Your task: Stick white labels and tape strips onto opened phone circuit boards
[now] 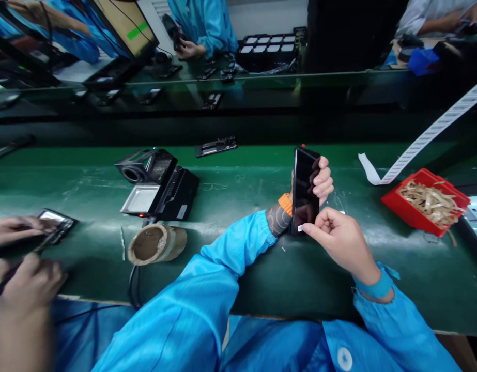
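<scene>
Black glossy slab phone (305,191) stands upright over the green bench mat (242,196), your left hand (319,182) wrapped round its far edge; your right hand (341,240) pinches a small white tab (301,228) at its lower corner. Peel looks barely started, nearly all left.

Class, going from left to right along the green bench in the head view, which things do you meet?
co-worker's phone → black machine → upright phone → red tray
</scene>
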Motion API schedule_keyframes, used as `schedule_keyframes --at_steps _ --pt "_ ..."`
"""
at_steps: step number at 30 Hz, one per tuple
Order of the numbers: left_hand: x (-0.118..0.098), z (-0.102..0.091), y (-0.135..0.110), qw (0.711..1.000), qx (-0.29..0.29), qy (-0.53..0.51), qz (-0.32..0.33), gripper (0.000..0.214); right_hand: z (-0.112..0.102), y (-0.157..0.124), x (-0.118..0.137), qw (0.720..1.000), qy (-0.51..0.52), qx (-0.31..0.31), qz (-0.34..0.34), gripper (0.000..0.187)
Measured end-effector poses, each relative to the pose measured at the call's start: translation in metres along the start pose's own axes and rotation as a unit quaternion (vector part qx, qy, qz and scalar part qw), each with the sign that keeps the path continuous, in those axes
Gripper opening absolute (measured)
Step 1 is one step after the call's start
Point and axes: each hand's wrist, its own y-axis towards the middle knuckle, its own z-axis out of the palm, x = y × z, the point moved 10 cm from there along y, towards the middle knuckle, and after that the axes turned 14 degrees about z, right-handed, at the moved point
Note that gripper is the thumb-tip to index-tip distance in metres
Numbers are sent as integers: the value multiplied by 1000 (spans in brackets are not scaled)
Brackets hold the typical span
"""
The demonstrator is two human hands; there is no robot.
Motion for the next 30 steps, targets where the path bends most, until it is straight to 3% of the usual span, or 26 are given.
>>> schedule_keyframes --at_steps 3,7,9,11,14,17,20,22,24,30 --pt "-29 2 11 998 26 3 66 50 -25 12 -18 1000 4 -30 -4 39" --pt "-88 -11 24 984 -9 56 168 48 -85 27 -45 982 -52 -183 -21 28" --pt "-107 -13 25 980 -22 69 188 50 -84 36 -51 976 -127 -167 -49 30" --pt "-113 -7 23 981 -5 59 185 60 -66 43 -53 972 -193 -109 -78 37" --pt "-97 4 17 989 45 59 132 67 -44 46 -52 970 -223 -51 -86 21" --pt "-62 3 4 980 119 162 14 56 -48 45 -51 986 -153 -47 -53 17" --pt "-27 -11 -19 916 221 313 -120 47 -63 41 -51 995 -60 -73 -27 21" --pt "-14 -21 -32 875 274 361 -169 54 -66 39 -53 996 -24 -77 -23 22" --pt "-7 -25 -39 860 300 372 -181 60 -64 38 -55 998 9 -61 -22 24" --pt "1 -23 -40 857 311 374 -171 68 -59 37 -60 996 81 -32 -11 24"
